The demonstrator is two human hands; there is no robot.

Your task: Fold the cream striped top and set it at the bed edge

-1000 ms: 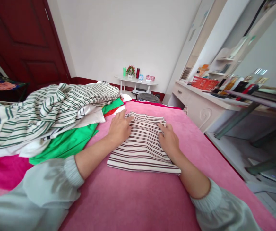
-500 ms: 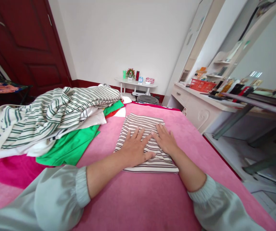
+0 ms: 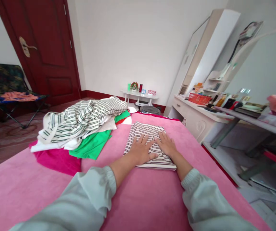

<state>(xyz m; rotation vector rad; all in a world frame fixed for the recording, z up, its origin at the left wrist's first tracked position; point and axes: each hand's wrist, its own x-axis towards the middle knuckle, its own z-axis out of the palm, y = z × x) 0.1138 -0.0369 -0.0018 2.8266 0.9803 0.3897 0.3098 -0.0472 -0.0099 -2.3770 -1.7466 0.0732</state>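
Note:
A folded cream garment with dark stripes (image 3: pixel 146 130) lies on the pink bed cover (image 3: pixel 140 199). My left hand (image 3: pixel 140 150) rests flat on its near half, fingers spread and open. My right hand (image 3: pixel 167 145) lies flat beside it on the garment's right side, fingers stretched out. Both hands press on the cloth and hold nothing. Pale green sleeves cover both my forearms.
A heap of unfolded clothes (image 3: pixel 80 120), green-striped, white, green and magenta, lies to the left on the bed. A white dresser (image 3: pixel 195 112) with a red basket (image 3: pixel 199 98) stands right. A small white table (image 3: pixel 139 95), a dark red door (image 3: pixel 46 48) and a folding chair (image 3: pixel 5 93) stand beyond.
Both hands moved from the garment's far edges onto its near middle and flattened. The view has pulled back and turned left, so the door and chair show more.

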